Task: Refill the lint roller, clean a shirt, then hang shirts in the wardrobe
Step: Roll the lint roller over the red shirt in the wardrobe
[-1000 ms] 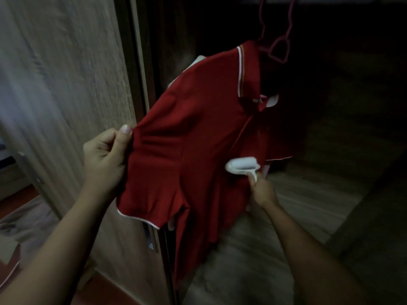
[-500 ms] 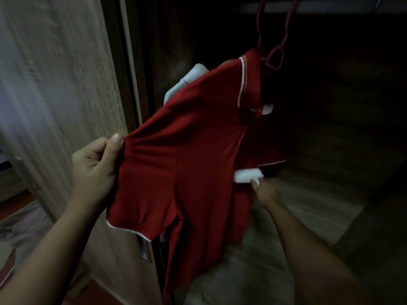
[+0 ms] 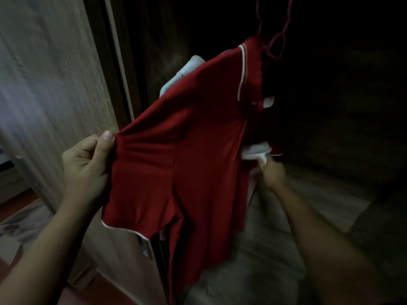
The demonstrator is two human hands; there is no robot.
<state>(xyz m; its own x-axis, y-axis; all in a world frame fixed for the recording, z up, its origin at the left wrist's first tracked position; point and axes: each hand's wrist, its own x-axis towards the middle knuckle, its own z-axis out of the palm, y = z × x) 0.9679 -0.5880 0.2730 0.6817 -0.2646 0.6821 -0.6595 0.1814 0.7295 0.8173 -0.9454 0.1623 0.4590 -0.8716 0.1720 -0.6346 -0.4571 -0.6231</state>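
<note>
We see a red polo shirt [image 3: 187, 150], matte knit w/ ribbed cuff and thin white piping on collar and sleeve hem, hanging on a thin red wire-like hanger [image 3: 276, 44] inside the dark wardrobe. The left hand [image 3: 88, 170] pinches the sleeve edge btwn thumb and curled fingers, pulling the cloth taut. The right hand [image 3: 272, 172] is curled round the white handle of the lint roller [image 3: 256, 151], whose pale head lies against the shirt front, below the collar. To the left stands the wardrobe door [image 3: 50, 73], pale wood-grain laminate, flat and streaked.

Hard to read: the right hand and roller are motion-blurred, so we can't tell single fingers apart. The hanger hook is cut off at the top. A white garment [image 3: 187, 69] peeks out behind the shoulder, mostly hidden. The wardrobe interior is nearly black.

Vs 0.5 s ago: the roller sits a bit nearer the collar; the left-hand pinch is unchanged.
</note>
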